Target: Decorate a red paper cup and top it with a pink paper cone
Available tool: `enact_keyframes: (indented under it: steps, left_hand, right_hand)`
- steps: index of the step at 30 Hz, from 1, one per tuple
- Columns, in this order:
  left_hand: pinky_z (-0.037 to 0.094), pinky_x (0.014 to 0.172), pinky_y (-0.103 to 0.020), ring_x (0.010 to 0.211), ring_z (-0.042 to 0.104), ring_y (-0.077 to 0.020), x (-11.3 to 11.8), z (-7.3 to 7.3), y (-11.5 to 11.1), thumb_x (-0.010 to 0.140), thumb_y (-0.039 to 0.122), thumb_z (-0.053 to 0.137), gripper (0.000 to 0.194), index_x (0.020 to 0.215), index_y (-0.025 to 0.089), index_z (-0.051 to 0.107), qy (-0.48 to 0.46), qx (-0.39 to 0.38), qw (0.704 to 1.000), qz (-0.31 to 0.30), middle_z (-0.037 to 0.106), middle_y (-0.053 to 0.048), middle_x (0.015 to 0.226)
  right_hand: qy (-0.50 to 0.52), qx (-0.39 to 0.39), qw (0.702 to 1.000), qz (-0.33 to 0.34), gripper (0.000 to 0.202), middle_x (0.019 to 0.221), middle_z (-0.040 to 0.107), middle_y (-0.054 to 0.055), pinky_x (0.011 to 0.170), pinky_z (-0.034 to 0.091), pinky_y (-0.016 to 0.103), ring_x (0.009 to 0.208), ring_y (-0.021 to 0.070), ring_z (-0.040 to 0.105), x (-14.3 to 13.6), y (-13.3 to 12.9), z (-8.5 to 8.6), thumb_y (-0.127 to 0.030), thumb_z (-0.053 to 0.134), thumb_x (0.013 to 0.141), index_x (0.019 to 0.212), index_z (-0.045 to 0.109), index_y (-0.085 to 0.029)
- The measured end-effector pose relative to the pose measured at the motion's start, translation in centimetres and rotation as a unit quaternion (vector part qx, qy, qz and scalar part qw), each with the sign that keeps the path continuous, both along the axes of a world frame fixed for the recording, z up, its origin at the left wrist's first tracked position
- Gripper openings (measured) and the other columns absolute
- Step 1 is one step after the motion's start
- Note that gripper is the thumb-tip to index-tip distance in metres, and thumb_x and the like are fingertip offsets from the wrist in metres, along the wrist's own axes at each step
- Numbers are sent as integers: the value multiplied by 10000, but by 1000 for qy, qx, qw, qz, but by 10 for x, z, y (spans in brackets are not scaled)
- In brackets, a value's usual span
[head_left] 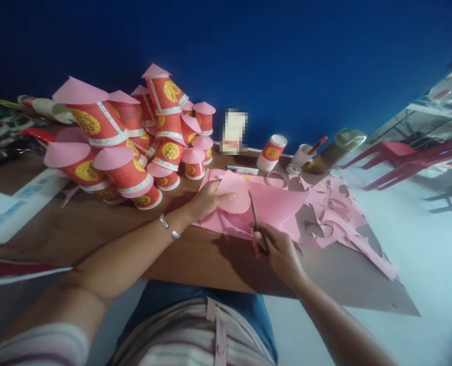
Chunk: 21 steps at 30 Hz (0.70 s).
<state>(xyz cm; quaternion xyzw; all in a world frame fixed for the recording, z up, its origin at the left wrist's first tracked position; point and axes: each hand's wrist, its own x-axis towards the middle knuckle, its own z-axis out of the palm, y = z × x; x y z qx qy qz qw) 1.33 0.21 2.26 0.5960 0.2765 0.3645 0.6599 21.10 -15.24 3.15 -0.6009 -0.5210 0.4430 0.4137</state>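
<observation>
My left hand grips a sheet of pink paper by its left side, thumb on top. A rounded edge is cut into the sheet near my fingers. In my right hand is a pair of scissors, its blades pointing away from me and lying at the paper's curved cut. Whether the blades are apart is hard to make out. Below the held sheet, more pink paper lies flat on the brown table.
Red paper cups with pink cone tops stand stacked at the left. Pink offcuts lie at the right. Along the back are a marker, a tape roll, a red cup and a bottle. A red stool stands beyond.
</observation>
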Motion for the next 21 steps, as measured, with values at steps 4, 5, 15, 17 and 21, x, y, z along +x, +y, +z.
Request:
enact_keyframes:
  steps: [4, 5, 15, 17, 21]
  left_hand:
    - [600, 996, -418, 1114, 757, -322, -1, 0, 0, 772, 485, 882, 597, 1201, 85, 774, 2, -9, 1000, -1, 814, -171, 1158]
    - [600, 1000, -421, 1114, 757, -322, -1, 0, 0, 773, 484, 882, 598, 1203, 83, 772, 2, -10, 1000, 1, 813, -175, 1165]
    - [602, 977, -390, 1090, 764, -296, -3, 2, 1, 789, 462, 881, 557, 1191, 92, 773, 5, 3, 1000, -14, 804, -176, 1217]
    - [604, 971, -393, 1085, 764, -296, -4, 4, 1, 787, 459, 880, 555, 1187, 90, 772, 12, 4, 1000, -18, 805, -178, 1208]
    - [600, 974, -397, 1085, 758, -295, -5, 8, 1, 775, 461, 887, 560, 1178, 89, 772, 15, 1, 1000, -15, 806, -174, 1199]
  right_hand:
    - [8, -7, 1000, -1, 411, 593, 550, -40, 490, 487, 240, 499, 114, 510, -1, 0, 2, -562, 651, 932, 1018, 742, -171]
    - [12, -10, 1000, -1, 411, 597, 550, -39, 487, 484, 239, 501, 112, 507, -1, 0, 1, -563, 656, 926, 1012, 740, -170]
    - [38, -6, 999, 5, 463, 624, 557, -26, 477, 421, 235, 528, 110, 468, 0, 4, 4, -597, 704, 895, 1043, 755, -161]
    - [27, -2, 1000, 11, 460, 626, 555, -23, 485, 417, 238, 536, 112, 471, 2, 5, 5, -598, 698, 905, 1039, 763, -163]
    - [17, -8, 1000, 20, 455, 627, 554, -24, 490, 424, 238, 539, 114, 477, 5, 5, 4, -584, 668, 929, 1059, 767, -159]
